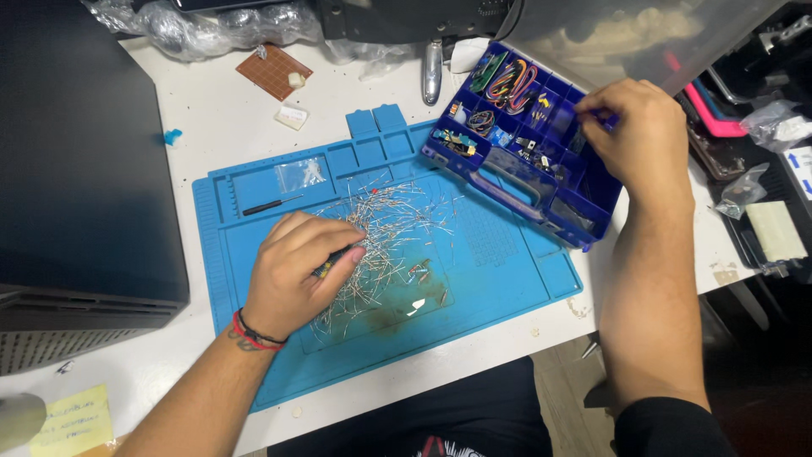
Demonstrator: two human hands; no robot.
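A blue silicone work mat [507,279] lies on the white table. A loose pile of small wire-leaded components [393,233] covers its middle. My left hand [296,275] rests on the pile's left side, fingers curled around a dark, thin tool with a yellow-marked grip [331,264]. My right hand [639,135] reaches over the far right compartments of a dark blue parts organizer box [516,182], fingertips pinched together at a compartment; whatever they hold is too small to see. The box holds coloured jumper wires [510,83] and small parts.
A large black case [80,161] stands at the left. A small screwdriver [266,206] and a clear bag [302,173] lie in the mat's top trays. A brown perforated board [272,71] sits at the back. Plastic bags and a clear lid [634,34] crowd the back right.
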